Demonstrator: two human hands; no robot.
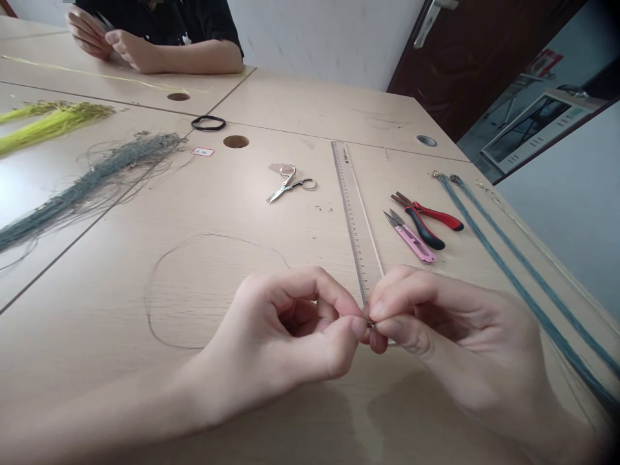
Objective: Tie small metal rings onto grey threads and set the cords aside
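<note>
My left hand (pixel 300 329) and my right hand (pixel 445 329) meet over the table, thumbs and forefingers pinched together. Between the fingertips sits a tiny metallic piece (pixel 371 323), mostly hidden, so its kind cannot be made out. A thin grey cord (pixel 148 297) lies in a wide loop on the tabletop, and both its visible ends run behind my left hand. Just beyond the fingertips lies a clear ruler (pixel 356 219), its near end partly covered by my hands.
Small scissors (pixel 289 185), pink thread snips (pixel 411 239) and red-and-black pliers (pixel 426 219) lie beyond. Teal cord bundles (pixel 508 271) stretch along the right; grey-blue (pixel 92 181) and yellow bundles (pixel 53 123) lie left. Across the table a person's hands (pixel 111 42) hold something thin.
</note>
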